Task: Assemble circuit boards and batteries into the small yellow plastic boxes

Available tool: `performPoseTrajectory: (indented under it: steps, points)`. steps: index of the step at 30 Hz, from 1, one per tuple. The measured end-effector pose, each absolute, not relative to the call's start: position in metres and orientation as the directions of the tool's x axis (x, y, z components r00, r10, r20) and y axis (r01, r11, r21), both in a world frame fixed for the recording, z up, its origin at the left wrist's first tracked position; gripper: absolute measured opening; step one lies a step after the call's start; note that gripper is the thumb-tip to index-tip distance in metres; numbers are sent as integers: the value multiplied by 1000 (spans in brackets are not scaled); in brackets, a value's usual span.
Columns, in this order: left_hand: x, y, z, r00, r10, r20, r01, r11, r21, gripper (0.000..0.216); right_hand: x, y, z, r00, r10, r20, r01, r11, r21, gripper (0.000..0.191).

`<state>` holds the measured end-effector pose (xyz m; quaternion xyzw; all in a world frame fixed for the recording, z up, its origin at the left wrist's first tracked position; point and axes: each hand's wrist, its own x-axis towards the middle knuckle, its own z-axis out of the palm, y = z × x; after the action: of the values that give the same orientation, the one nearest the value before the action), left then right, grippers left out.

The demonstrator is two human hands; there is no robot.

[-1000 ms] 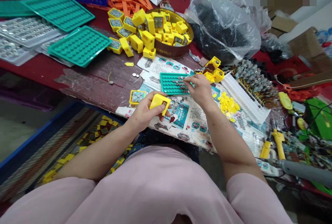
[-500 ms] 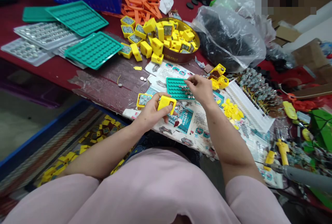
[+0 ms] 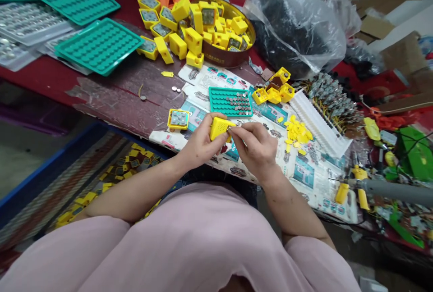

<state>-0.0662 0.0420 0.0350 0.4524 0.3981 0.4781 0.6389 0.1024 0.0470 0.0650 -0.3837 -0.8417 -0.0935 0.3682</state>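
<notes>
1. Your left hand grasps a yellow case, dotted face upward, above the near edge of the table.
2. Your right hand curls in at the case's right end; whether its fingertips grip a small part cannot be told.
3. Just beyond both hands, a teal tray holds small round metal discs in its right half.
4. Left of your hands, near the table's near edge, lies an open yellow box.
5. Toward the table's far edge, a round tin is heaped with yellow blocks.
</notes>
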Motion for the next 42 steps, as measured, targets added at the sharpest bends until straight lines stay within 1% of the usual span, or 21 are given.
performPoseTrajectory:
  steps: [5,6,8,10,11,12,13,14,16,18,19,21,24,26,28,30,31,33,36,38,42]
  points:
    - [-63,37,31,202,979,14,-154,18,988,33,104,40,59,-397,663,635,693,670,-266,13]
    - [-63,37,30,206,978,31,-128,-4,992,34,103,38,58,-394,677,622,697,661,-277,13]
    - [-62,36,27,226,973,39,-84,-20,996,36,102,34,56,-399,688,607,741,632,-229,14]
    - [-60,37,25,258,966,-5,-80,26,996,40,101,31,56,-397,707,585,788,589,-177,14]
    - [-59,38,25,274,961,-41,-105,72,992,41,101,32,56,-377,736,563,799,565,-204,13]
    - [-57,39,25,288,954,-84,-151,132,980,42,102,33,57,-342,774,532,793,542,-278,10]
    - [-55,40,26,302,944,-132,-212,202,956,44,104,35,57,-297,820,490,765,511,-392,6]
    - [-54,41,28,317,931,-181,-278,274,921,46,107,38,57,-247,863,441,714,470,-519,7]
    - [-53,43,31,351,900,-258,-388,390,835,51,118,45,57,-136,914,381,570,387,-724,16]
    - [-57,45,35,370,879,-300,-427,447,786,53,132,50,55,1,924,382,455,340,-823,18]
    - [-59,45,36,367,876,-314,-422,457,783,52,140,51,54,69,918,390,428,326,-843,18]
    - [-64,45,37,343,878,-333,-388,455,802,49,155,49,51,154,910,386,433,289,-854,18]
    - [-68,44,37,296,902,-314,-354,409,841,42,176,36,45,167,928,333,510,208,-835,21]
    - [-67,43,37,287,916,-282,-353,374,857,39,191,30,40,139,938,316,620,167,-767,21]
    - [-63,43,37,298,917,-267,-355,366,860,40,207,31,35,104,935,340,789,131,-600,21]
    - [-58,44,37,313,909,-276,-365,384,848,43,224,44,31,82,922,379,924,72,-375,22]
    - [-54,46,37,322,902,-286,-376,399,836,45,232,54,29,80,917,390,959,36,-282,24]
    - [-47,48,37,357,882,-308,-413,445,795,49,244,78,26,68,927,369,985,-3,-174,27]
    - [-39,49,38,452,833,-318,-483,529,698,51,249,114,20,75,958,278,994,-50,-97,26]
    - [-37,48,38,495,812,-310,-507,559,656,48,248,129,15,99,970,223,994,-84,-74,25]
    - [-39,45,37,512,801,-310,-500,571,651,39,250,139,12,133,976,171,986,-112,-122,23]
